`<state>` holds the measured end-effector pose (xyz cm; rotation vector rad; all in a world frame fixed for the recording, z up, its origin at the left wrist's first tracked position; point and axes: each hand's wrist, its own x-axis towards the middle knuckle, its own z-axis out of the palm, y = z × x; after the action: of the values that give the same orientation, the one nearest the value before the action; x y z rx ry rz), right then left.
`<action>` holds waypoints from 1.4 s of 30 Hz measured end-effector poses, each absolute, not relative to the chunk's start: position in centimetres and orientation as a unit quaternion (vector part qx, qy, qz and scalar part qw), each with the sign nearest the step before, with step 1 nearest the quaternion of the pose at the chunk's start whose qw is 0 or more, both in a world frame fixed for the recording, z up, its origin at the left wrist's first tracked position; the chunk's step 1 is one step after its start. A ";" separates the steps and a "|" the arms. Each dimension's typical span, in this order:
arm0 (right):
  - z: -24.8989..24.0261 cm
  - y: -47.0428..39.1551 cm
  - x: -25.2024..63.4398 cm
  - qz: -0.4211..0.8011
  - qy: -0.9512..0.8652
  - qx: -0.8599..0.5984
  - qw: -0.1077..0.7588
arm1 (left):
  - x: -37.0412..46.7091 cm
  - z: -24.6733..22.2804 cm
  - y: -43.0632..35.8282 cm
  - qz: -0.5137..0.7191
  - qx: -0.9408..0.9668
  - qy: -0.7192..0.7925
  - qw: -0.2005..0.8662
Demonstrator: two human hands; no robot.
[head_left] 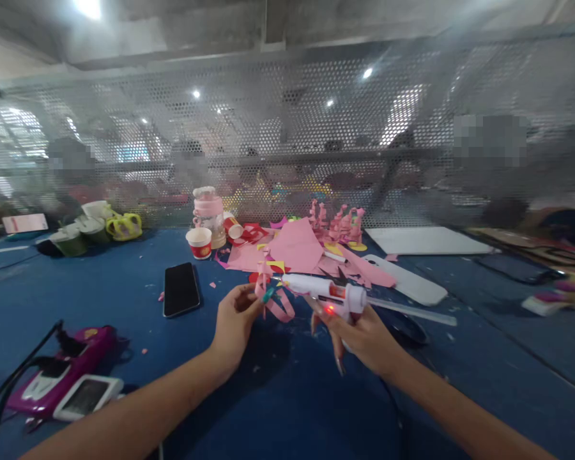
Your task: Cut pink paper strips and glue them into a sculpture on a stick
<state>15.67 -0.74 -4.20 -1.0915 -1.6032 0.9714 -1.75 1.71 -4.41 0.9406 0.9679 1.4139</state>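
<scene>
Between the fingertips of my left hand (237, 316) is a looped pink paper strip (282, 309), with a small teal piece at the pinch. My right hand (364, 338) is wrapped around a white hot glue gun (311, 286) whose red light glows. The gun's nozzle points left and comes close to the upper part of the strip; whether they touch, I cannot tell. A clear glue stick (412, 311) juts out of the gun's back end. Behind both hands lie pink paper sheets (297, 246) and scraps.
Small pink paper figures (345, 223) stand behind the sheets. A paper cup (199, 243), a bottle (209, 214) and a black phone (181, 289) are to the left. At lower left lies a purple power strip (71, 367) with cables. A white board (426, 241) lies at back right, before a perforated metal partition (278, 128).
</scene>
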 end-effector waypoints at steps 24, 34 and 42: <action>-4.3 -0.9 15.3 0.394 -0.644 -0.464 0.463 | -1.7 -4.5 1.6 0.572 0.387 0.395 0.606; -4.1 -1.2 15.7 0.402 -0.636 -0.444 0.487 | -2.0 -5.2 1.8 0.586 0.399 0.369 0.601; -3.8 -1.2 15.8 0.454 -0.606 -0.398 0.518 | -1.9 -5.5 2.2 0.571 0.453 0.352 0.587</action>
<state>15.82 -1.25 -3.79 -0.9542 -1.4539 1.0890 -1.88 2.15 -5.54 1.0564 0.8199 1.3304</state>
